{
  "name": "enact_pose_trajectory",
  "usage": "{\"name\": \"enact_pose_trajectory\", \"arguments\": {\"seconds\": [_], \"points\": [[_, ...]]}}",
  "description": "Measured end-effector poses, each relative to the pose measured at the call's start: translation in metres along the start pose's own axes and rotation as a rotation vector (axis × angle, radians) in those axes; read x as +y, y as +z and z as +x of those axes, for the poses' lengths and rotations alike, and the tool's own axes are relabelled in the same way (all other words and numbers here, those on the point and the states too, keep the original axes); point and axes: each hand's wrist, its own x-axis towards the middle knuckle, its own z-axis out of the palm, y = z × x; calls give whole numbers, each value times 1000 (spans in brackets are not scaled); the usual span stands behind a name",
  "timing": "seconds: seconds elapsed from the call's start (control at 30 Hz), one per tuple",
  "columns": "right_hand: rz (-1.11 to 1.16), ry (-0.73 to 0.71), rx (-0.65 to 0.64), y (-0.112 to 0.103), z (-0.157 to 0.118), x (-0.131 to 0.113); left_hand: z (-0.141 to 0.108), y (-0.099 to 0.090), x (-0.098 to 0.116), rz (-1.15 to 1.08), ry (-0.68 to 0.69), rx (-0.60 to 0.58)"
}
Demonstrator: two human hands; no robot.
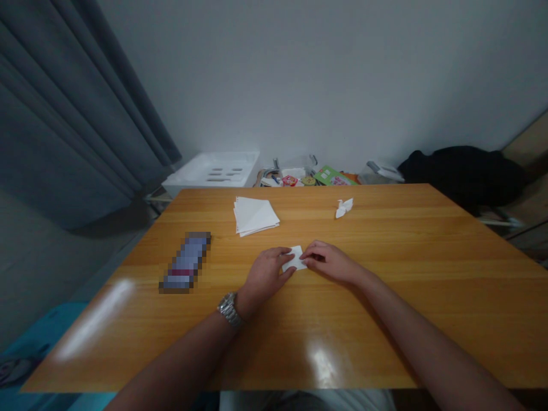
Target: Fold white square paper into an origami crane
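Observation:
A small folded square of white paper (294,258) lies on the wooden table in front of me. My left hand (269,271) holds it from the left, thumb along the near edge and fingers on the far side. At the paper's right edge, my right hand (327,260) pinches it between thumb and fingers. Some of the paper is hidden under the fingertips. Farther off to the right stands a folded white paper crane (344,207). Behind my left hand sits a stack of white paper sheets (256,215).
A phone (186,264), blurred out, lies on the table (385,240) to the left. Past the far edge are a white plastic tray (214,168), a green packet (334,176) among small items, and a black cloth-like heap (462,174). A grey curtain (77,103) hangs at left.

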Motion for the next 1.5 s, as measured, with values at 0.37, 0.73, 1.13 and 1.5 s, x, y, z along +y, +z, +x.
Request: {"name": "enact_pose_trajectory", "arguments": {"seconds": [0.37,0.73,1.13,1.5], "points": [[0,-20,-4,2,-3,1,0,0,0,-19,-8,-10],[32,-13,-18,-1,-7,5,-1,-1,0,-25,11,-6],[30,11,-10,-1,-6,3,-2,-1,0,-33,15,-3],[-18,-6,64,4,0,-5,0,-2,1,-35,8,24]]}}
